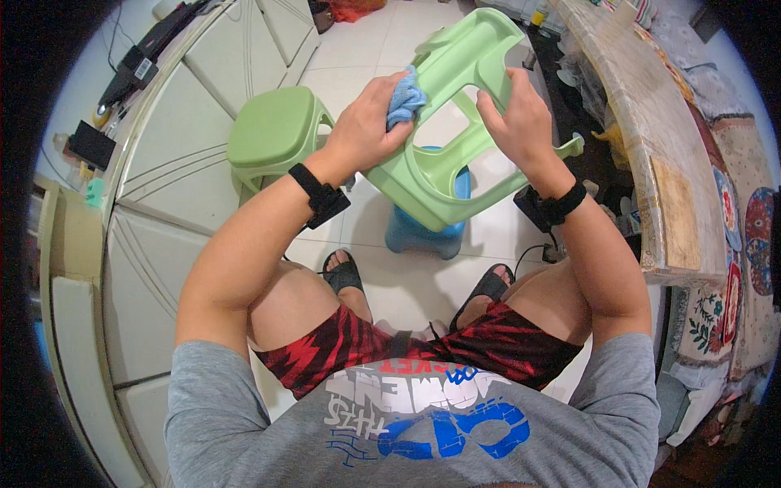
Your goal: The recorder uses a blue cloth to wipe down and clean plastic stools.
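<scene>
A light green plastic stool (pixel 393 188) is held up tilted before me, its legs and hollow underside in view. Folded in my left hand (pixel 366 128) is a blue cloth (pixel 406 100), pressed against the side of one stool leg. My right hand (pixel 521 125) grips another part of the stool's leg frame, the thumb apart from the fingers on the near side. Below the raised stool, a blue plastic stool (pixel 424 235) stands on the floor, partly hidden by it. A second green stool (pixel 274 128) stands upright at the left.
White cabinets (pixel 177 158) with grooved doors run along the left. On their top lie a black device (pixel 94 145) and other small items. At the right is a table (pixel 634 128) under a plastic cover, bearing a wooden board (pixel 674 213). Bags and clutter sit beneath it.
</scene>
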A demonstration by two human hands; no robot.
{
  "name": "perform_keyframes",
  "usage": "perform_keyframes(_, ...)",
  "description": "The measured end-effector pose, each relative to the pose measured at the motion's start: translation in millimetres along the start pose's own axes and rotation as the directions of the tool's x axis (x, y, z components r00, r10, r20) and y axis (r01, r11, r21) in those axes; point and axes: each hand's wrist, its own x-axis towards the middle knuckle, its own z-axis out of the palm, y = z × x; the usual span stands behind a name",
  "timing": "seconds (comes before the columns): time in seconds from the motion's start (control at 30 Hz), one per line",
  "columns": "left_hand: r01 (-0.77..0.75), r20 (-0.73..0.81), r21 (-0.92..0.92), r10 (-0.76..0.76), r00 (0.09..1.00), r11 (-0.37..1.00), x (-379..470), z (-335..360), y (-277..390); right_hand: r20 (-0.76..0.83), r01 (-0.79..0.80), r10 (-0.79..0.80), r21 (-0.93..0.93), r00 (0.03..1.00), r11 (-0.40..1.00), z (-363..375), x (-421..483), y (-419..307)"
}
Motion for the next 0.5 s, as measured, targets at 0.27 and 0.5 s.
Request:
perform_keyframes(0.27, 0.015, 0.008, 0.012, -0.015, 1.000, 1.000, -1.1, 0.0, -1.8, 0.028, -0.039, 0.040, -0.014, 0.999, 0.999, -1.1, 0.2, -2.7)
perform_keyframes(0.5, 0.074, 0.041, -0.038, -0.072, 0.997, 0.997, -0.1, -1.7, 3.0, 0.001, -0.009, 0.009, -0.008, 1.000, 1.000, -0.9, 0.6, -2.1)
